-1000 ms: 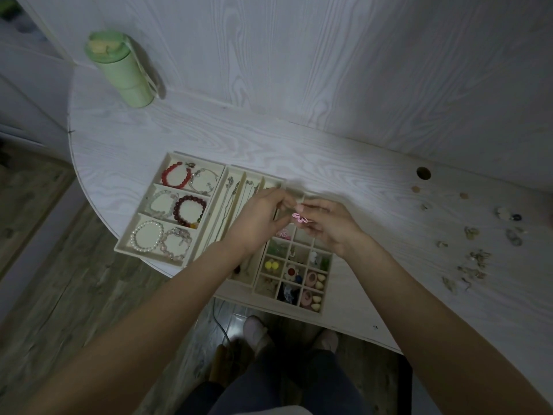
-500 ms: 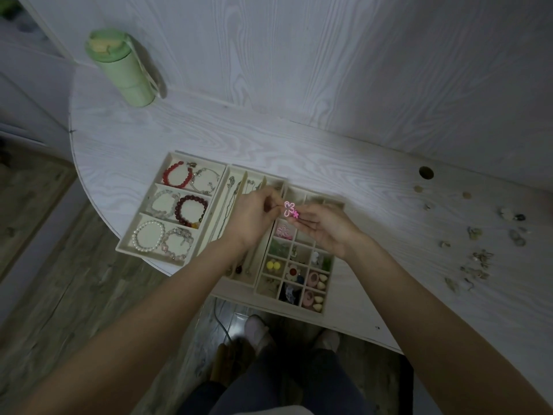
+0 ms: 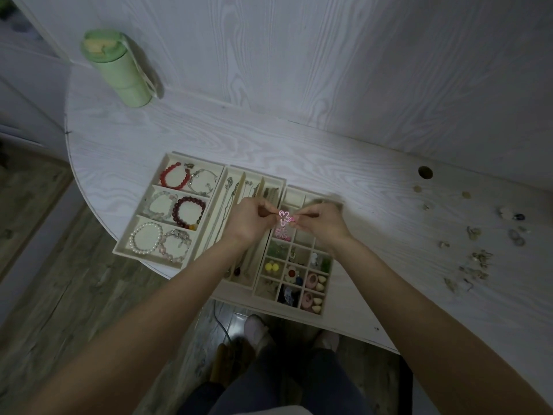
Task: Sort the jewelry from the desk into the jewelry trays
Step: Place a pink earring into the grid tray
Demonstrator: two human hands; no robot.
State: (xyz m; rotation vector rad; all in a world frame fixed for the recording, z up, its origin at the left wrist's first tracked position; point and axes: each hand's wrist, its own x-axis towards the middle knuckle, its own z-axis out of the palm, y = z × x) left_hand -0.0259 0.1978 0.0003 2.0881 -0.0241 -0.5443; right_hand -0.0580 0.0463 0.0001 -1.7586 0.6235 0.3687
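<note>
Both hands met over the grid tray [image 3: 324, 290]: the left hand [image 3: 250, 221] and right hand [image 3: 321, 224] each pinched the pink flower earring [image 3: 283, 217] between curled fingertips, holding it just above a matching pink flower [image 3: 281, 232] already lying in its compartment, loose jewelry [image 3: 475, 265] scattered on the surface [image 3: 344, 163] to the right
</note>
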